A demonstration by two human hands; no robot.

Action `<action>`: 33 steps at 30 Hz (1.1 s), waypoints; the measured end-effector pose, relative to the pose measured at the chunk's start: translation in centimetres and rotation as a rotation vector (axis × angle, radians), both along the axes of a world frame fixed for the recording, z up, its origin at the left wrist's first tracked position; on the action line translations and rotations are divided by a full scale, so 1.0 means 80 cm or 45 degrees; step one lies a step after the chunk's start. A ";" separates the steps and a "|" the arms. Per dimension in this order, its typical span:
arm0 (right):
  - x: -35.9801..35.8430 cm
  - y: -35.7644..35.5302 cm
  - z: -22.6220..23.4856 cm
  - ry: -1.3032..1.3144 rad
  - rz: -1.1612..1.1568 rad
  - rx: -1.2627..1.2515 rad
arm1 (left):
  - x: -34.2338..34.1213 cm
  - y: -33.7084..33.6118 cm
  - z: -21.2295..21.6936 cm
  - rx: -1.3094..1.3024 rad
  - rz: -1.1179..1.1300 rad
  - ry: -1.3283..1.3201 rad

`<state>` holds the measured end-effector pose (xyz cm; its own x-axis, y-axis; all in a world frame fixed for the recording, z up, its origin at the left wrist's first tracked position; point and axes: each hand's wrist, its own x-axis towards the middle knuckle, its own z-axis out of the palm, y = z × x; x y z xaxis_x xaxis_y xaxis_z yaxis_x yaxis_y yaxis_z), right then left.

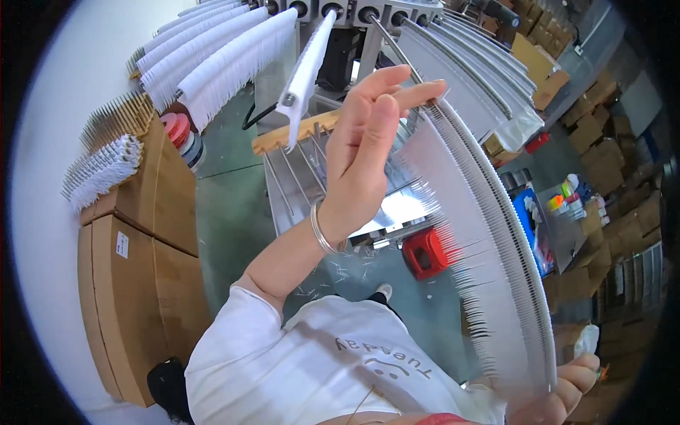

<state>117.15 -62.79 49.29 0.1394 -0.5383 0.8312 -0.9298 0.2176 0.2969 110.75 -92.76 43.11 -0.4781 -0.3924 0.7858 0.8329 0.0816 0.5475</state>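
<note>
A long, curved bundle of white comb-like plastic strips (489, 234) with fine teeth runs from the tip of a metal rod (391, 41) down to the lower right. My right hand (567, 389) is closed around its lower end, partly cut off by the picture's edge. At the upper end, my left hand (361, 145) reaches across with a bangle on the wrist. One outstretched fingertip touches the bundle beside the rod's tip, while the thumb stands apart. Left of this hand, a white-covered rod (308, 78) points toward me.
More rods with white fringed strips (244, 60) fan out from the machine (354, 14). Below is a wooden bar with metal prongs (297, 134). Cardboard boxes (134, 269) stand left, bearing strip bundles (106, 166). On the floor sits a red box-like object (425, 253).
</note>
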 end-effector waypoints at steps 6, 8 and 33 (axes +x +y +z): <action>0.003 -0.025 0.010 -0.034 0.074 0.199 | 0.005 0.003 -0.006 0.218 0.085 -0.057; -0.001 -0.045 0.018 0.039 -0.060 0.257 | 0.013 0.003 -0.013 0.218 0.177 -0.088; -0.124 -0.196 0.002 -0.497 0.339 0.147 | 0.059 0.010 -0.074 -0.080 0.413 -0.249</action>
<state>107.24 -78.44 49.46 -0.0257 -0.6183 0.7855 -0.9954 -0.0567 -0.0772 115.49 -91.96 37.15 -0.4805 -0.5020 0.7191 0.6383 0.3622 0.6793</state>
